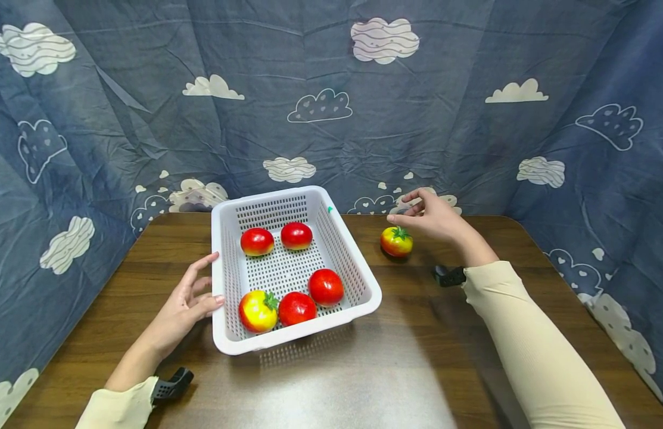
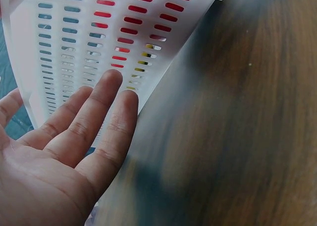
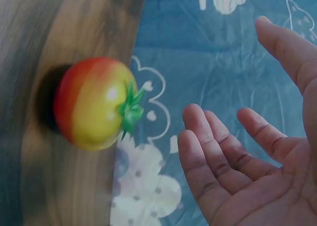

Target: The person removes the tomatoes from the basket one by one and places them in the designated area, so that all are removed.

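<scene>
My left hand [image 1: 179, 307] rests against the left side of a white plastic basket [image 1: 367, 305], its thumb and index fingertips at the rim. In the left wrist view the other fingers [image 2: 81, 129] extend loosely beside the slotted wall. Several red tomatoes [image 1: 326, 287] lie inside, along with a yellow-and-red tomato [image 1: 254, 311] whose green calyx faces up. To the right of the basket, another yellow-and-red tomato [image 1: 395, 242] sits on the table. My right hand [image 1: 433, 215] hovers just above and beside it, fingers apart and holding nothing. The right wrist view shows a gap between fingertips and tomato [image 3: 94, 104].
The brown wooden table [image 1: 395, 351] carries the basket and the loose tomato. Behind its far edge hangs a blue curtain [image 1: 331, 143] with white cloud prints, which also runs along both sides. Black straps [image 1: 173, 384] sit at both wrists.
</scene>
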### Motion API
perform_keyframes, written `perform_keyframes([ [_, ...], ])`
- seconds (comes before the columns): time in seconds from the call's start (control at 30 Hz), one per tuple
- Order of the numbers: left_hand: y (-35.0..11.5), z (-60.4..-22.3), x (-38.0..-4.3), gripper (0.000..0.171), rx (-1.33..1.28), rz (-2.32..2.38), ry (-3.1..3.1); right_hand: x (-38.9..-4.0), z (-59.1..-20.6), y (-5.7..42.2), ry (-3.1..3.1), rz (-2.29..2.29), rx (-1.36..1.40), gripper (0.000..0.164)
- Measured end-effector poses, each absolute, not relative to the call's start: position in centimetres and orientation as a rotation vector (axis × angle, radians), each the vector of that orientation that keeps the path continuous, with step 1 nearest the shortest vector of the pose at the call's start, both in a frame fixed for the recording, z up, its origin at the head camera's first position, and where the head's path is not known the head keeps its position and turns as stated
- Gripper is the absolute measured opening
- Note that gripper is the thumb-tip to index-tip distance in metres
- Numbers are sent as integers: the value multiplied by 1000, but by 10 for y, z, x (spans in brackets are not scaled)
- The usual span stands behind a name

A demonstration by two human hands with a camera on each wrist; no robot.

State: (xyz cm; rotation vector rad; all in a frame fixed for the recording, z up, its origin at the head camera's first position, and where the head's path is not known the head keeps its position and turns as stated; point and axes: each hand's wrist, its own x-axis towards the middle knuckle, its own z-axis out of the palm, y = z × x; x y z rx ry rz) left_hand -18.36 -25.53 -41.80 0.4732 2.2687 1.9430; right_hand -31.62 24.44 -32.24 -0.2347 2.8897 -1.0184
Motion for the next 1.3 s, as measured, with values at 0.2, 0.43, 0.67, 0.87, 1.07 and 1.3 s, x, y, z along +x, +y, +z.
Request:
perform_keyframes([
  [0.2,-256,-419,-183,80,473,1941,2271,-315,-315,232,2876,-1031,-284,75],
  [0.43,-256,-420,-184,80,471,1938,2276,-313,-308,212,2867,-1024,-357,73],
  [0.67,-255,-420,-184,80,476,1935,2282,-311,-302,190,2847,-1043,-433,66],
  [0.87,-256,-420,-184,80,480,1935,2276,-310,-300,172,2828,-1019,-471,67],
  [1.07,-256,-420,-184,80,490,1938,2265,-308,-299,152,2796,-1043,-538,64],
  [1.3,-257,-420,-185,80,499,1933,2266,-305,-299,127,2774,-1013,-628,64],
])
